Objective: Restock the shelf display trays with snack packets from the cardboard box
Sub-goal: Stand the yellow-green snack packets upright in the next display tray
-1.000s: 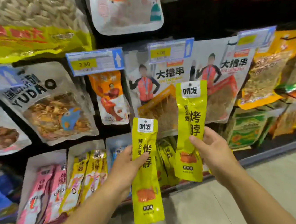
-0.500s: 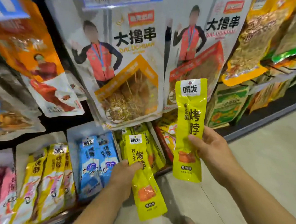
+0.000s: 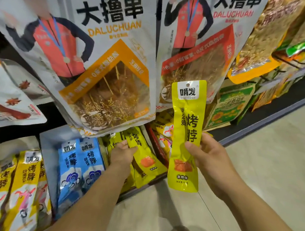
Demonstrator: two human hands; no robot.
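Observation:
My right hand (image 3: 209, 158) pinches a long yellow snack packet (image 3: 187, 118) by its middle and holds it upright in front of the shelf. My left hand (image 3: 123, 154) reaches into the low display tray and grips a second yellow packet (image 3: 146, 159), which lies slanted on the matching yellow packets (image 3: 114, 141) stacked there. My left fingertips are hidden behind the packets. The cardboard box is out of view.
Large white hanging bags (image 3: 106, 64) overhang the tray from above. Left of it stand a white tray (image 3: 48, 153) of blue packets (image 3: 80, 164) and orange-yellow packets (image 3: 25, 187). A red-edged tray (image 3: 155, 145) lies to the right. Pale floor (image 3: 262, 181) runs along the shelf base.
My left hand has carried its yellow packet down and forward into the tray among the matching packets. The view has moved closer to the shelf. My right hand has kept its packet upright.

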